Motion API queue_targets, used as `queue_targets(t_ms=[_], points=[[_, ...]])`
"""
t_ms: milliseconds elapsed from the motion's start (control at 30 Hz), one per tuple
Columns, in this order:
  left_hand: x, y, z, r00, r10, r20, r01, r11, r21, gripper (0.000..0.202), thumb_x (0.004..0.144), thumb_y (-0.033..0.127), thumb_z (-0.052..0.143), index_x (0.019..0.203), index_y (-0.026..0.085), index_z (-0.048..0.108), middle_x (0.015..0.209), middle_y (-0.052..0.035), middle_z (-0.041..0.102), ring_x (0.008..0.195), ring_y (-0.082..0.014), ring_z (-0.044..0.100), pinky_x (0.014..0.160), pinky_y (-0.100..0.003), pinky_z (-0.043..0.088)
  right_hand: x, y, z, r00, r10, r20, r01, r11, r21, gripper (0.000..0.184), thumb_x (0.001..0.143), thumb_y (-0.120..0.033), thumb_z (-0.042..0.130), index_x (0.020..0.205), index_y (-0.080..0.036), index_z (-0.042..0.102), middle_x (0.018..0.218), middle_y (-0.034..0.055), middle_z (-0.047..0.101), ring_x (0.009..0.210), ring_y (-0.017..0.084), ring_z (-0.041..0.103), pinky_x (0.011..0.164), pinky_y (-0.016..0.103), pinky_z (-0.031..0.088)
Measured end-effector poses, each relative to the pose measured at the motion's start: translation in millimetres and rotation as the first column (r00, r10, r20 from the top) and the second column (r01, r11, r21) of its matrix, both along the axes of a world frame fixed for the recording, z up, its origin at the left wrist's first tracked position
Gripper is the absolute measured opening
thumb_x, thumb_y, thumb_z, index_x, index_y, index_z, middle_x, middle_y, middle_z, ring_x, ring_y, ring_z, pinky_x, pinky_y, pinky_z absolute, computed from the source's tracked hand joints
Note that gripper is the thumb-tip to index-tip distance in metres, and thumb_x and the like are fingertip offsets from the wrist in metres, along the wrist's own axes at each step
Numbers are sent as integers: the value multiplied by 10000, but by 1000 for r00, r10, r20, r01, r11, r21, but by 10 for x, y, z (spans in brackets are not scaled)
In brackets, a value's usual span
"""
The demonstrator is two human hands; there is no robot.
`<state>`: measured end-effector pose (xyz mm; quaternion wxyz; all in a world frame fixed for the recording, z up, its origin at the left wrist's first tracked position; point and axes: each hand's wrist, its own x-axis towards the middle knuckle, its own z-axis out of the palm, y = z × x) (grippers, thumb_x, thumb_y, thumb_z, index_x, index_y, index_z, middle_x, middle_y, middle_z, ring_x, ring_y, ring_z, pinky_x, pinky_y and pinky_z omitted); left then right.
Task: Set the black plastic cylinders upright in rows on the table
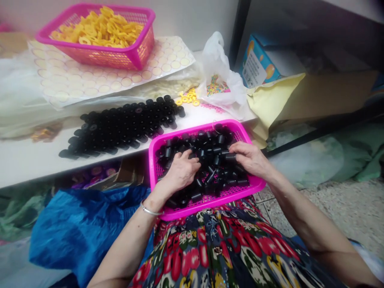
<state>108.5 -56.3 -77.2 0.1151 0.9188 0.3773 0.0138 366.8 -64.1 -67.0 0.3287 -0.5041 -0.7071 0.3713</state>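
A bright pink plastic basket (153, 160) rests against my front, full of loose small black plastic cylinders (196, 197). My left hand (181, 170) is in the left half of the basket, fingers curled down among the cylinders. What its fingertips hold, if anything, is hidden. At the basket's right side, my right hand (247, 157) pinches one black cylinder (230, 157) between thumb and fingers. On the white shelf beyond the basket, many similar black cylinders (126, 126) stand upright in packed rows.
A second pink basket (144, 52) holding yellow rings (102, 28) sits on a sheet printed with circles (177, 52). Loose yellow rings (189, 97) lie near a white plastic bag (217, 60). A blue box (256, 64) is at right; a blue bag (78, 232) hangs lower left.
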Motion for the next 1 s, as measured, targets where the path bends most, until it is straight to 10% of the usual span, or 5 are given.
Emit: queue_targets(t_ms=[267, 533, 800, 1000], points=[[33, -62, -3, 951, 71, 302, -66, 997, -27, 202, 853, 143, 481, 880, 197, 673, 943, -52, 691, 976, -238, 510, 818, -381, 418, 76, -170, -66, 982, -147, -119, 146, 989, -18, 217, 724, -57, 450, 767, -158, 637, 774, 15, 596, 702, 131, 540, 663, 267, 427], [206, -235, 132, 980, -169, 108, 197, 910, -365, 203, 748, 65, 473, 846, 173, 614, 859, -45, 628, 825, -181, 521, 773, -303, 420, 193, -316, -191, 922, -311, -230, 280, 947, -156, 222, 726, -85, 497, 856, -170, 656, 672, -21, 593, 580, 113, 533, 583, 254, 424], [593, -256, 59, 948, 24, 318, 118, 900, -420, 376, 760, 133, 540, 1128, 189, 586, 1103, -64, 607, 1010, -209, 513, 884, -329, 429, 235, -379, -174, 875, -410, -260, 356, 906, -229, 228, 700, -106, 484, 822, -152, 672, 625, -25, 586, 506, 92, 507, 498, 224, 415], [437, -117, 28, 994, 21, 107, 16, 941, -339, 270, 694, 106, 533, 922, 184, 654, 901, -52, 628, 894, -216, 536, 815, -338, 448, 287, -441, -233, 833, -449, -323, 369, 886, -279, 210, 697, -104, 508, 807, -156, 679, 601, -34, 592, 515, 92, 534, 506, 221, 420]])
